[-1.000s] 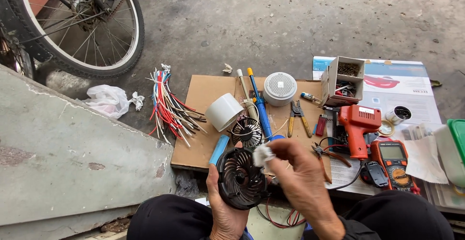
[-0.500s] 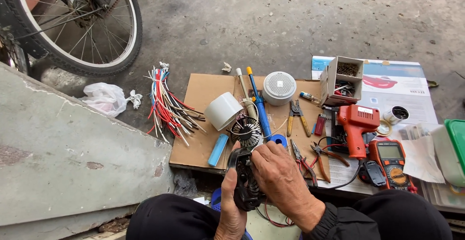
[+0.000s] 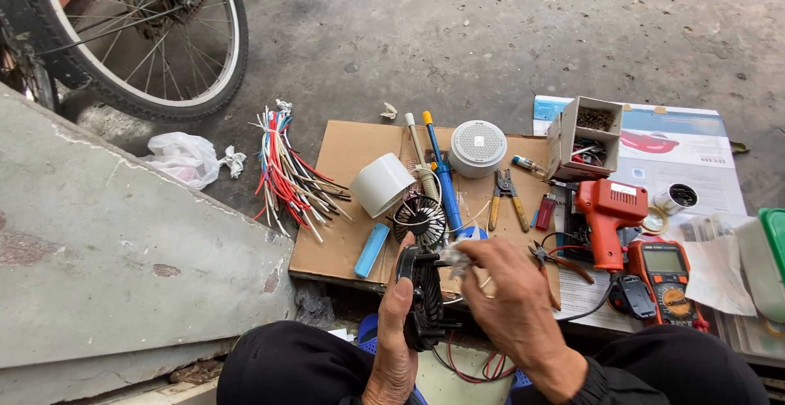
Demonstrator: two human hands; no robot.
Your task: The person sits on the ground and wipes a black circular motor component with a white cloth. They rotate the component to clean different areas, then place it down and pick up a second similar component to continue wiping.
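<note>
The left hand (image 3: 395,335) grips a round black plastic fan housing (image 3: 423,299) on edge, fingers wrapped behind it and thumb along its near rim. Just right of that thumb, the right hand (image 3: 509,307) pinches a small white wad (image 3: 456,259) against the housing's face; wiping looks under way, how much is left I cannot tell. Red wires (image 3: 470,368) hang below the fingers. Beyond the fingertips lies a flat brown cardboard sheet (image 3: 343,209) on rough grey concrete floor (image 3: 458,37); an orange multimeter (image 3: 669,278) sits right of the right hand.
</note>
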